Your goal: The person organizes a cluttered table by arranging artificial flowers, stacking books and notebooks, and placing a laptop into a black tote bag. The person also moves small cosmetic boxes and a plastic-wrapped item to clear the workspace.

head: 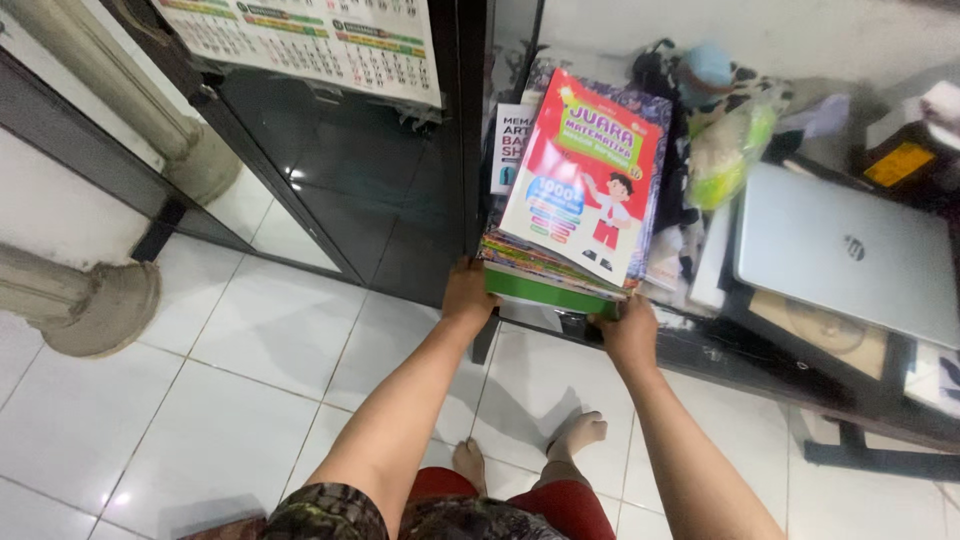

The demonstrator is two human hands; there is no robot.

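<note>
- The wall calendar [310, 40] is cut off by the top edge, up and left of the stack of books [575, 200].
- The left hand [468, 292] clasps the stack's lower left corner; its fingers curl under the green bottom book [535, 290], so their tips are hidden.
- The stack of books sits at the left end of the dark bench [760, 350], a red workbook [590, 170] on top; the books beneath show only as edges.
- The right hand [628, 335] grips the stack's lower right corner, fingers closed against it, tips out of sight.
- Right of the stack lies a closed silver laptop [845, 250]; the clutter behind is hard to make out.
</note>
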